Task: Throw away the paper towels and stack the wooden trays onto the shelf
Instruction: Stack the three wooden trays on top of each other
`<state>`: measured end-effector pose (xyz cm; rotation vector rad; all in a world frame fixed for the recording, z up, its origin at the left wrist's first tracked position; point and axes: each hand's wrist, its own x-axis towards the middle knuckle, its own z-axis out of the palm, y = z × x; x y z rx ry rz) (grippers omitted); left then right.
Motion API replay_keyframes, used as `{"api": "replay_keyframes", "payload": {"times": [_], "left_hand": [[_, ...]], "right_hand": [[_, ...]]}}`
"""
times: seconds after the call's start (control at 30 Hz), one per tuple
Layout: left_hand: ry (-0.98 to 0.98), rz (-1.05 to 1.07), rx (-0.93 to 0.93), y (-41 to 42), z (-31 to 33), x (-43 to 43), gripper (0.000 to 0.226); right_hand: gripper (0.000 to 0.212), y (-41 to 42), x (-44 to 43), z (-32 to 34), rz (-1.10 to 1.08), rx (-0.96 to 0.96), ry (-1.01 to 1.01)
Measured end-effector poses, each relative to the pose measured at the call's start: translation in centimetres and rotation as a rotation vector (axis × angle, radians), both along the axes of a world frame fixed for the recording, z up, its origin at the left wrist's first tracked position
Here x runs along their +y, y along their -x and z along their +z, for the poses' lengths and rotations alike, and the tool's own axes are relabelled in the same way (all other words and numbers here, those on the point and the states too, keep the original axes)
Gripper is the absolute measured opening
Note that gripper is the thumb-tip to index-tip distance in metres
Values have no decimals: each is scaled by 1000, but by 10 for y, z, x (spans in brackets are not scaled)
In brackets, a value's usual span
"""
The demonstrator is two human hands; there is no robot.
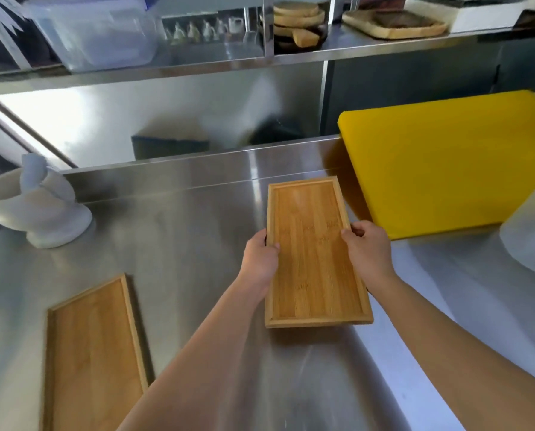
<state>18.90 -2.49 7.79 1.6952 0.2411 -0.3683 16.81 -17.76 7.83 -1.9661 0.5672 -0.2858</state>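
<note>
Head view, looking down on a steel counter (182, 275). Left hand (260, 259) and right hand (369, 250) each clamp a long edge of one wooden tray (309, 253), thumbs over the rim, fingers under. The tray is held clear of the counter toward its back edge, short end pointing away from the person, roughly level.

Second tray (92, 353) lies flat at the counter's front left corner, untouched. No paper towels can be made out; frame is blurred in places.

Risks, as judged: the shelf (198, 70) sits above and behind the counter, so the lift goes up and forward. Both grips are at the tray's middle, so a tilt could let it pivot or slide out. The shelf lip could catch the far end on a shallow approach. Wooden boards (297, 23) and a clear tub (98, 32) already crowd the shelf; a nudge might shift them. The yellow cutting board (446, 169) leans just right of the tray.

Tray itself: pale bamboo, rectangular, shallow raised rim, visible grain, empty, looks dry and light.
</note>
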Motion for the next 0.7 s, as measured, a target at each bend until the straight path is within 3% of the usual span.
{"api": "replay_keyframes", "payload": {"times": [0.37,0.7], "left_hand": [[-120,-57,33,-54,-52,-40,38],[-224,-75,7,-69,-86,-41,44]], "right_hand": [[23,-39,-40,-48,-11,36,-195],[28,-52,-41,-72,26,49,-184]]}}
